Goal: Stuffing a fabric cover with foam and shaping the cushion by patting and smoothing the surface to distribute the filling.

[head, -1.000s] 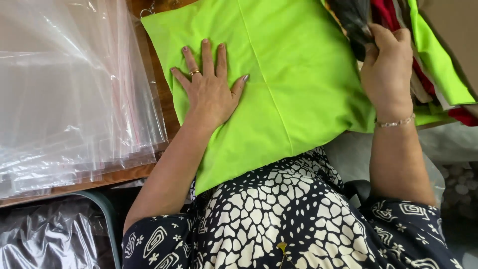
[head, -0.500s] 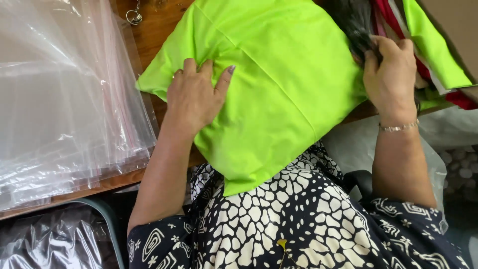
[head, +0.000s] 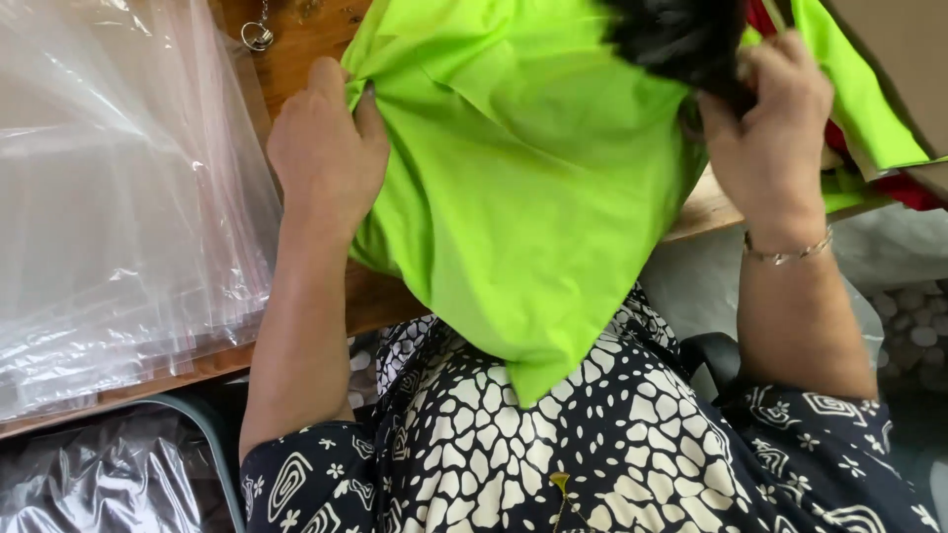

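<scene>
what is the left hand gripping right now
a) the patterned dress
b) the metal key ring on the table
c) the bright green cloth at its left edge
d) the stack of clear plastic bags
c: the left hand has its grip bunched on the left edge of the bright green cloth; the clear plastic bags and the metal ring lie apart from it, untouched.

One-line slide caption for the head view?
Left hand bunches lime-green fabric on a wooden table; right hand grips dark cloth.

A stack of clear plastic bags (head: 118, 197) fills the frame's left side, flat and glossy. More crumpled clear plastic wrapping (head: 89, 479) lies at the lower left corner.
</scene>
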